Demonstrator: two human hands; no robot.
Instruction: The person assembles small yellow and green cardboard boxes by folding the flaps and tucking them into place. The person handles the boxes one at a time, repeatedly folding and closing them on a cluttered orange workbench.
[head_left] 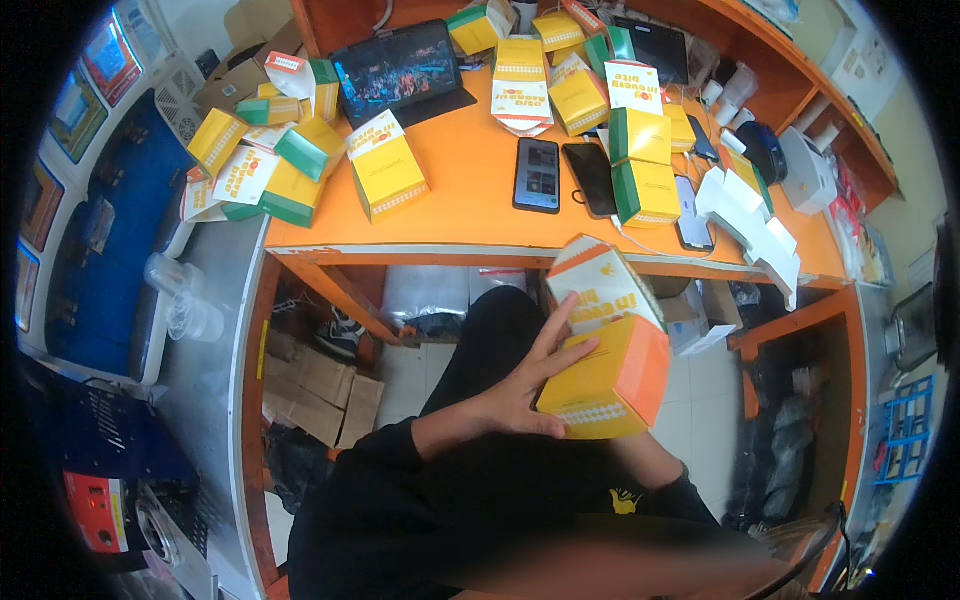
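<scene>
Above my lap is a yellow food carton (592,385) with an orange side and a raised white lid flap carrying yellow print. It is tilted, its lid end pointing away toward the desk. My left hand (530,385) grips its left side, fingers spread over the upper face and the thumb along the near lower edge. Of my right arm, the forearm and wrist (645,460) show, leading up behind the carton; the carton hides the right hand and its fingers.
On the orange desk (460,215) stand a folded yellow carton (388,175), a heap of cartons (265,165) at left and more at right. A tablet (398,70), phones (537,175) and a white card piece (750,225) lie there too. Flattened cardboard (320,390) sits below.
</scene>
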